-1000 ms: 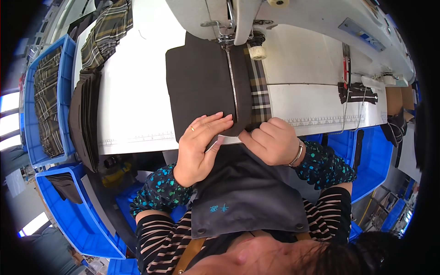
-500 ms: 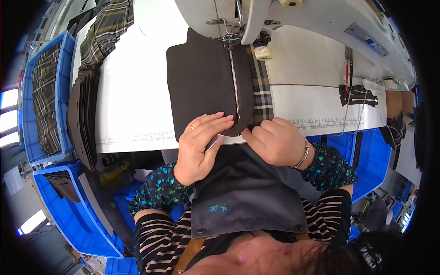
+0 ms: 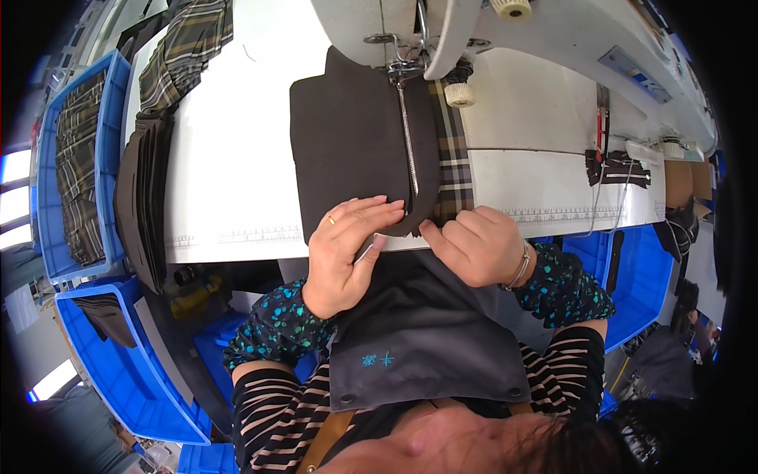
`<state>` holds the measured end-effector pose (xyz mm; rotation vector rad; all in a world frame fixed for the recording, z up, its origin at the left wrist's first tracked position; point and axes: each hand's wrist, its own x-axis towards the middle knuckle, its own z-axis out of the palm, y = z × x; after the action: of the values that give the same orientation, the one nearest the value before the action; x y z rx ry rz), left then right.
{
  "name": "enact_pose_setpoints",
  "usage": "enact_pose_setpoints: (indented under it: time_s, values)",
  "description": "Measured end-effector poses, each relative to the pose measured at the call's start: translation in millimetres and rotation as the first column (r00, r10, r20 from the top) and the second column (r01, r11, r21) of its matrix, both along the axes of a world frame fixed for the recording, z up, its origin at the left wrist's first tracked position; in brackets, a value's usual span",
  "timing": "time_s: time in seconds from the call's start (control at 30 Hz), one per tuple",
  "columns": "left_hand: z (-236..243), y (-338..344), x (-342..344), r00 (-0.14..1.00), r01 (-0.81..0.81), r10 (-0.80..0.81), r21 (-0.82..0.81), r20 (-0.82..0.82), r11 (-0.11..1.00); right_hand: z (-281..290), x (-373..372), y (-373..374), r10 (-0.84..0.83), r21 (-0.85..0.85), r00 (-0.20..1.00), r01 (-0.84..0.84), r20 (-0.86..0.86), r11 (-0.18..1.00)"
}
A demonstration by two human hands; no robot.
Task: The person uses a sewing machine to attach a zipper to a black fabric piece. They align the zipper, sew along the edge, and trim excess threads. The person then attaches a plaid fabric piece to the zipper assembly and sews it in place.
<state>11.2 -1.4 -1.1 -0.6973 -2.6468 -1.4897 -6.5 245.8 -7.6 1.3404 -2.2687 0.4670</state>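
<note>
My left hand [image 3: 343, 253] lies on the lower part of the dark brown fabric piece [image 3: 343, 142], fingers flat and thumb apart below them. A silver zipper [image 3: 407, 134] runs up the piece to the presser foot [image 3: 404, 69] of the white sewing machine [image 3: 537, 43]. My right hand [image 3: 470, 249] is curled at the lower right corner, index finger and thumb closed on the fabric's edge, the thumb largely hidden. Plaid fabric [image 3: 453, 158] shows along the piece's right side, beneath it.
Stacked dark pieces [image 3: 140, 205] and more plaid cloth [image 3: 178, 55] lie on the table's left, beside blue bins [image 3: 118, 71]. Red-handled scissors [image 3: 602, 126] and dark zippers [image 3: 616, 168] sit at the right. More blue bins [image 3: 639, 292] stand below the table's right end.
The fabric, zipper and plaid layer have shifted slightly right. My right hand has moved a little right with the corner; my left hand stays nearly in place on the fabric.
</note>
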Motion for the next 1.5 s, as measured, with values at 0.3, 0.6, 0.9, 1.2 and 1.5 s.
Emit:
enact_pose_setpoints:
  time_s: [0.3,0.6,0.9,1.2,1.5]
  values:
    - [-1,7,6,0.981,0.006,-0.049,-0.221,-0.188,0.975,-7,11,2,-0.018,-0.007,0.995,0.019,0.097,1.000]
    - [-3,19,17,0.939,-0.075,-0.059,-0.368,-0.339,0.927,-24,14,3,0.019,-0.099,1.000,-0.020,-0.008,0.995]
    - [0,22,14,0.941,-0.082,-0.032,-0.319,-0.336,0.944,-29,15,-1,-0.028,-0.155,0.997,0.017,-0.074,0.988]
    - [4,20,12,0.965,-0.047,-0.037,-0.309,-0.260,0.950,-33,16,0,-0.032,-0.144,0.995,0.018,-0.099,0.989]
    - [4,18,13,0.966,-0.041,-0.042,-0.310,-0.256,0.950,-33,18,-1,-0.011,-0.123,0.996,0.000,-0.088,0.992]
